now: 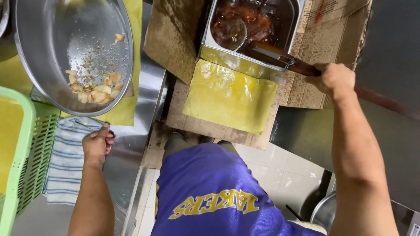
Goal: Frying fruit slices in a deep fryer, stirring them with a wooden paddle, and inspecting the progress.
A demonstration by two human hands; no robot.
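Ladle (245, 37), upper centre of the frame, sits with its bowl in the dark sauce of a steel pan (227, 59); the right hand (334, 78) has its fingers clamped on the handle. The left hand (97, 144), lower left, rests fingers curled on a striped towel (65, 170) below a tilted bowl (87, 26) of scraps.

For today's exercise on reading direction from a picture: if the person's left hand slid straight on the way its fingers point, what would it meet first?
The left hand rests on the striped cloth, fingers pointing up-frame. Straight on, it would probably first meet the rim of the tilted steel bowl, though depth is unclear.
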